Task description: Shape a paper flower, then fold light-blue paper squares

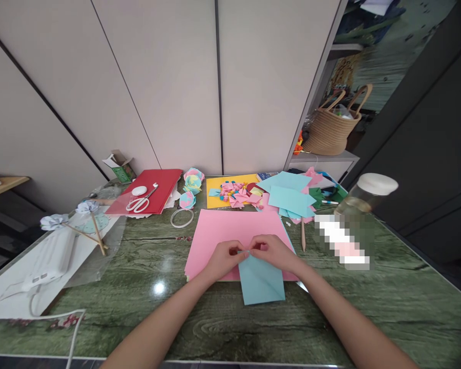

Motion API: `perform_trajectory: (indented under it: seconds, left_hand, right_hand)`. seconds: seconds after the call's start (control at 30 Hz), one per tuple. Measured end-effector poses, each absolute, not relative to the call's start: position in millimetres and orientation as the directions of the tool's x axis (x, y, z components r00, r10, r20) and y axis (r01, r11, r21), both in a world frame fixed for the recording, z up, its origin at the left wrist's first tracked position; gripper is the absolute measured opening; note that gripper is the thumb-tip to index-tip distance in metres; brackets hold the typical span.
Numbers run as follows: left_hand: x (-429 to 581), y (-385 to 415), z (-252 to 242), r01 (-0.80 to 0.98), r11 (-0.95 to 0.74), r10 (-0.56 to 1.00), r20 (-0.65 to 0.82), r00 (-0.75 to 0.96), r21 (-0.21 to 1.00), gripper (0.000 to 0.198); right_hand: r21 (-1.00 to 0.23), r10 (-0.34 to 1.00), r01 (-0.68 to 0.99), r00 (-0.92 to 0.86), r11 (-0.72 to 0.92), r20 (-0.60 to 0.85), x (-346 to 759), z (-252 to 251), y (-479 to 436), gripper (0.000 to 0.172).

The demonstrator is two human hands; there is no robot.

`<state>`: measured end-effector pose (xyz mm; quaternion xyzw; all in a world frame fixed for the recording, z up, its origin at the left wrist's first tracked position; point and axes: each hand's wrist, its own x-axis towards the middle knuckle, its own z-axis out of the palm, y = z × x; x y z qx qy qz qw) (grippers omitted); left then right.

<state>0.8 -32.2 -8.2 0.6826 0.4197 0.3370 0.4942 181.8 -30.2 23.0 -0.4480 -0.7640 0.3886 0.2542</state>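
Observation:
A light blue sheet of paper hangs toward me over the near edge of a stack of pink paper. My left hand pinches its top edge between thumb and fingers. Close beside it, my right hand pinches the same edge, the two thumbs nearly meeting. A faint diagonal crease shows on the blue sheet. The fingertips partly hide the top edge, so any fold there cannot be made out.
White scissors lie on a red folder. Cut blue sheets and small folded pink pieces lie at the back. A lidded jar stands right; a white power strip with its cord lies left. A roll of tape is near the stack.

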Motion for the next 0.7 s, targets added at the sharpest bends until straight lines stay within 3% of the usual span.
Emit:
perform_trajectory:
  seconds: [0.27,0.53,0.7]
  left_hand:
    - [-8,-24,-4,0.171,-0.119,0.934,0.051,0.353,0.978,0.018]
    - [-26,-6,-1,0.088,-0.059,0.965,0.034,0.261,0.994,0.016]
    - [-21,-12,-2,0.071,-0.094,0.947,0.067,0.314,0.993,0.016]
  right_hand:
    - [-0.834,0.9,0.486,-0.436,0.262,0.029,197,23,-20,0.011]
    - [-0.85,0.958,0.494,-0.283,0.185,0.044,222,22,-4,0.015]
    - [-0.899,0.926,0.378,-0.372,0.219,0.069,204,26,-13,0.02]
